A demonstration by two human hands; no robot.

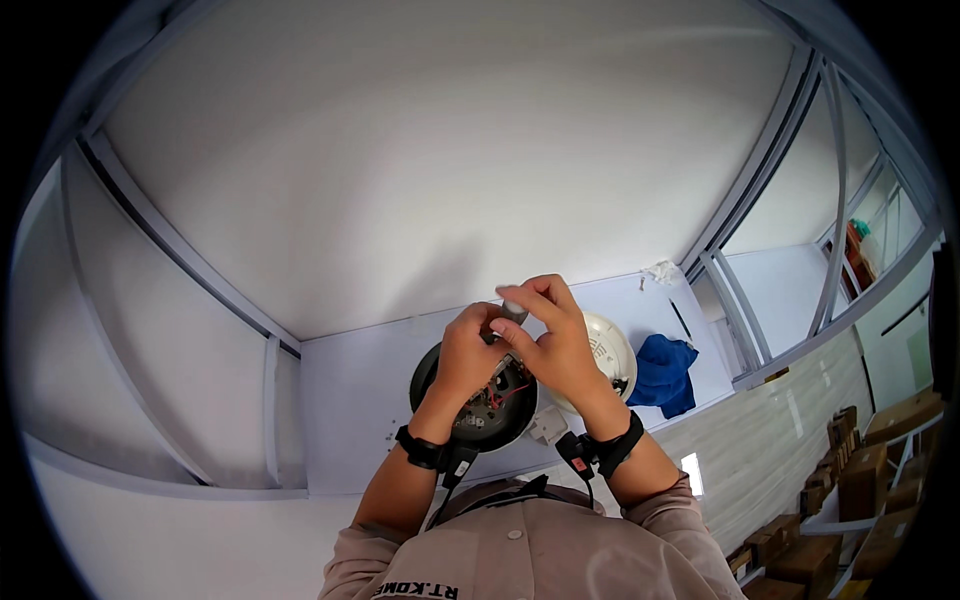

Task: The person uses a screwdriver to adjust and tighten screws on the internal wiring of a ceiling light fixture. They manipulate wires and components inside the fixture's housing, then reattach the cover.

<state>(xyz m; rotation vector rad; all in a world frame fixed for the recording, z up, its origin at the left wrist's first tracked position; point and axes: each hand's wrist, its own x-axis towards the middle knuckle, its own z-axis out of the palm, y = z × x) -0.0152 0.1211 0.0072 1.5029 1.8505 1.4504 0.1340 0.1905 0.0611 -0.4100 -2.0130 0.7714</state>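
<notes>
Above the near part of the table, my two hands meet over a dark round housing. My left hand [468, 346] is closed, its fingers curled round the lower end of a small grey cylindrical part [514, 311]. My right hand [560, 345] has its thumb and fingers bent about the same part, the fingertips near its top slightly blurred. Below them lies the dark round housing [487, 436], like an open appliance base, with red wires and small fittings inside. My forearms and hands cover some of it. A round white cover [617, 352] with slots sits beside my right hand.
A blue cloth [661, 376] lies crumpled at the right of the white table [345, 385]. Near my right wrist is a white block [547, 425]. White tissue [661, 270] rests at the far right corner. Framed panels enclose the table; cardboard boxes [862, 485] stand beyond.
</notes>
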